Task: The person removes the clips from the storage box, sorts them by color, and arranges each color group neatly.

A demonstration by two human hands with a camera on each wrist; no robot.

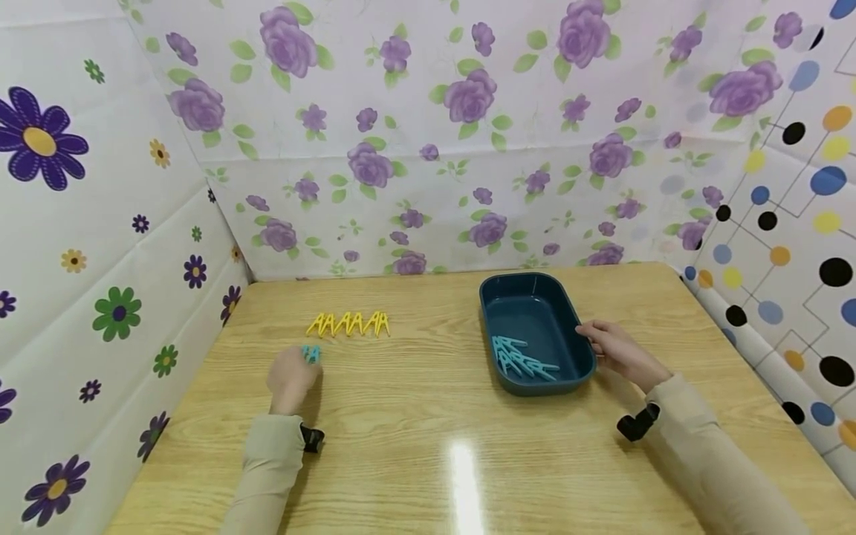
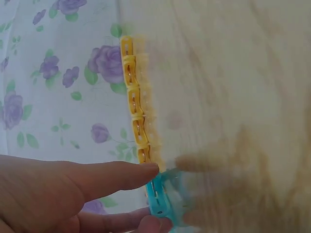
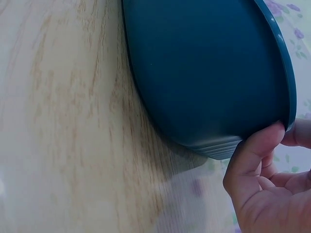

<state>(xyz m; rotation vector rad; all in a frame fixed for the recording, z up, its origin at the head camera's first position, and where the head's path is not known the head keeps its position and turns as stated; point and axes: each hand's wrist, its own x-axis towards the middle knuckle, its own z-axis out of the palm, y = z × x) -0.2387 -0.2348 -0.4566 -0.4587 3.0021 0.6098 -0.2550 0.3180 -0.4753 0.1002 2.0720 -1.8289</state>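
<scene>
One blue peg (image 1: 310,354) half hidden in left hand (image 1: 290,379).

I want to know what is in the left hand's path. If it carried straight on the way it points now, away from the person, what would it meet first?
Most likely the row of yellow clothespins, just beyond the left hand, which pinches a blue clothespin. Depth is unclear.

Yellow pegs (image 1: 348,324), turquoise pegs (image 1: 521,358), dark teal tray (image 1: 535,287), purple-rose wallpaper (image 1: 428,134)
</scene>
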